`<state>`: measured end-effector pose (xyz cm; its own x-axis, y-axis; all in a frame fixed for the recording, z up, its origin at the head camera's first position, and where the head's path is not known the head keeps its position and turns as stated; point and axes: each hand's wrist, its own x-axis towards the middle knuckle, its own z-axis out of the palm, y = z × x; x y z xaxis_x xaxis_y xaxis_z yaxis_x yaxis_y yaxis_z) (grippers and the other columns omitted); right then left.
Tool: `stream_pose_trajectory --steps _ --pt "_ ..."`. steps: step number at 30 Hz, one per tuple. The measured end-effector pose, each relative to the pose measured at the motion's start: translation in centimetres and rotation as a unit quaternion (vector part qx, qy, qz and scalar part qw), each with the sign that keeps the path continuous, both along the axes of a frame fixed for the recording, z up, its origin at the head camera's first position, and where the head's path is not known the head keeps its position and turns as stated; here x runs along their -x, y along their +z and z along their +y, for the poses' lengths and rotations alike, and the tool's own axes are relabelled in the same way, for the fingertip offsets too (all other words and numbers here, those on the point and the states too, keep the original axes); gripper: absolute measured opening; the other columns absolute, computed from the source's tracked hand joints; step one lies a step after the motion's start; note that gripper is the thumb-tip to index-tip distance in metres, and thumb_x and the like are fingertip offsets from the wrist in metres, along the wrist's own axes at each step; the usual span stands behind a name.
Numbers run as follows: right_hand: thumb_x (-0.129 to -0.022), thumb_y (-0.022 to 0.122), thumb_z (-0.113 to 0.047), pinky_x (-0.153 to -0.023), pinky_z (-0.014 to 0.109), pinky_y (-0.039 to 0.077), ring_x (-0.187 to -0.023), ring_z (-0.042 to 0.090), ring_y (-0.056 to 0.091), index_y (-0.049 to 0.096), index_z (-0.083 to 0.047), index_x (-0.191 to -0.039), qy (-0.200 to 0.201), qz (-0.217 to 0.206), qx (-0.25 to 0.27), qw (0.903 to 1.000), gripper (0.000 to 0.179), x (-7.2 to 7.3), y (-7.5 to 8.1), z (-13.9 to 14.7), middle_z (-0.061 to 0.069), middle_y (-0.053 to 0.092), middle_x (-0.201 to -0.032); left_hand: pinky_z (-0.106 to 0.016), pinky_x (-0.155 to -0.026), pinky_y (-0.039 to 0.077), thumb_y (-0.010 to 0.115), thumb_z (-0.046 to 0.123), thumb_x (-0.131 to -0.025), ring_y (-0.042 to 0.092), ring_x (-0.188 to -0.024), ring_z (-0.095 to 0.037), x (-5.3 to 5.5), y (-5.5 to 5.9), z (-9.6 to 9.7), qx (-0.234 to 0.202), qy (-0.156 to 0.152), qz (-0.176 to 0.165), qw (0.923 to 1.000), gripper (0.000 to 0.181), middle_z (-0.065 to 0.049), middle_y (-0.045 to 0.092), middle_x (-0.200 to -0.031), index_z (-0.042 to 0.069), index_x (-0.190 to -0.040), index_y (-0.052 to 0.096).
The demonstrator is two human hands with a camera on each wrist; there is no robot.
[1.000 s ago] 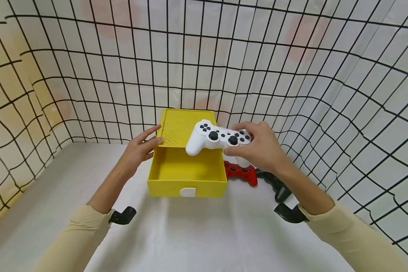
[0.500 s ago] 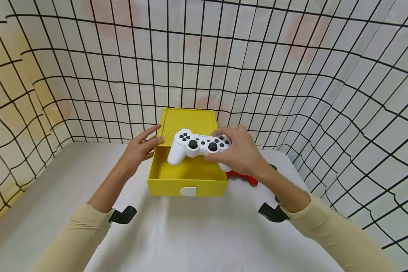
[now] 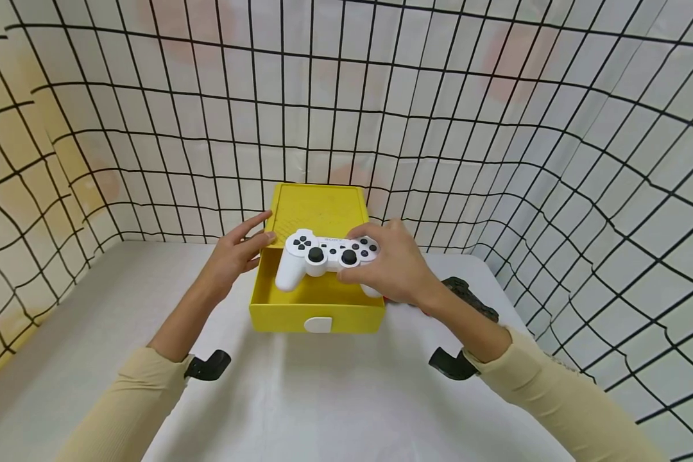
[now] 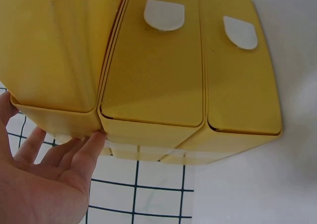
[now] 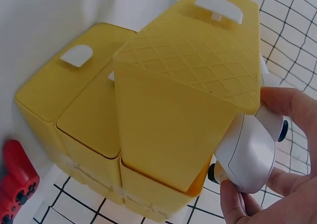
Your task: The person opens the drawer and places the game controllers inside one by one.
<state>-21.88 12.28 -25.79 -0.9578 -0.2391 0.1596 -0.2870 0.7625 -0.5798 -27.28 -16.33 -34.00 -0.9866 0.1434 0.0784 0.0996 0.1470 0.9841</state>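
Right hand (image 3: 394, 262) pinches the white Sony gamepad (image 3: 326, 251) by its right end, length left-to-right above the yellow drawer (image 3: 283, 319), left hand (image 3: 231, 258) relaxed.

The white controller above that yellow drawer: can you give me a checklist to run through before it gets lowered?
1. White controller gripped: ok, the right hand holds one end.
2. Drawer open: ok.
3. Cabinet steadied: ok, the left hand touches its side.
4. White controller clear of the drawer's rim: cannot tell.
5. Drawer floor bare: cannot tell, partly hidden.
6. Red controller out of the way: ok, beside the cabinet.
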Motion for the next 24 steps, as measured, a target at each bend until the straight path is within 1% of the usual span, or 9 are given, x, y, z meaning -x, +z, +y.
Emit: stream_pose_trajectory --steps 8,16,21,24 --pt "-0.074 0.087 -0.037 -0.077 0.033 0.051 -0.102 0.027 0.048 0.068 -0.022 -0.122 0.009 0.005 -0.002 0.9999 0.053 -0.01 0.13 -0.49 0.011 0.046 -0.114 -0.058 -0.119 0.033 0.061 0.046 -0.1 0.03 -0.153 -0.025 -0.1 0.11 -0.08 -0.004 -0.006 -0.001 1.0 0.064 -0.003 0.031 -0.166 0.036 -0.158 0.036" --pt "-0.073 0.086 -0.04 -0.076 0.033 0.051 -0.102 0.027 0.048 0.069 -0.023 -0.12 0.007 0.008 -0.006 0.9999 0.053 -0.2 0.2 -0.37 0.01 0.046 -0.113 -0.057 -0.119 0.033 0.061 0.048 -0.099 0.032 -0.153 -0.024 0.08 0.05 -0.07 -0.004 -0.006 -0.003 1.0 0.064 -0.003 0.032 -0.165 0.036 -0.157 0.037" --pt "-0.071 0.088 -0.038 -0.075 0.033 0.051 -0.101 0.026 0.047 0.071 -0.022 -0.116 0.016 0.009 -0.001 0.9998 0.051 -0.5 0.08 -0.73 0.01 0.047 -0.109 -0.057 -0.119 0.034 0.061 0.049 -0.098 0.034 -0.152 -0.024 0.09 0.0 -0.02 -0.004 -0.004 -0.004 1.0 0.064 -0.003 0.034 -0.165 0.037 -0.157 0.038" --pt "-0.07 0.088 -0.037 -0.074 0.033 0.049 -0.101 0.025 0.047 0.071 -0.022 -0.117 0.019 0.005 -0.005 0.9998 0.052 -0.57 -0.08 -0.92 0.01 0.047 -0.108 -0.057 -0.119 0.034 0.061 0.048 -0.099 0.034 -0.152 -0.024 0.02 0.0 -0.02 -0.006 -0.005 -0.004 1.0 0.064 -0.004 0.034 -0.164 0.037 -0.157 0.037"
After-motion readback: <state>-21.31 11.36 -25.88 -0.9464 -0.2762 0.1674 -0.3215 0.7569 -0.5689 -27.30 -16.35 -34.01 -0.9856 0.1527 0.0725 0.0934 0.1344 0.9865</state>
